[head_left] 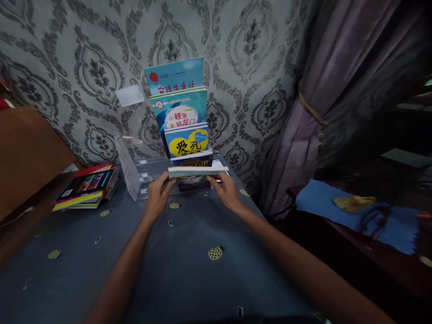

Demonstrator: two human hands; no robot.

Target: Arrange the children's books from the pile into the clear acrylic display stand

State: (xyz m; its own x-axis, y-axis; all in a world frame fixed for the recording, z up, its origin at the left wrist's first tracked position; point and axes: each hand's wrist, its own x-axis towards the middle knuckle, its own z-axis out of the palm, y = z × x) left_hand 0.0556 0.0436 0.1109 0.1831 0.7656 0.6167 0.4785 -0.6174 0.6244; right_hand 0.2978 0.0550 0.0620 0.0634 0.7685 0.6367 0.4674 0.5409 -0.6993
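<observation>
Both my hands grip a book (193,171) by its two ends, its pale page edge facing up. My left hand (158,194) is closed on its left end, and my right hand (225,189) on its right end. The book is at the front of a clear plastic rack (128,172). Behind it, books stand in rising steps: a dark one (193,160), a yellow and blue one (188,139), a teal one with a white circle (180,111), and a light blue one (177,76) at the back. Most of the held book's cover is hidden from me.
A pile of books (85,185) lies left of the rack on the dark blue tablecloth (170,277), beside a brown box or panel (27,154). Patterned wallpaper (99,67) rises behind. A tied purple curtain (293,145) and a blue cloth (320,201) are on the right.
</observation>
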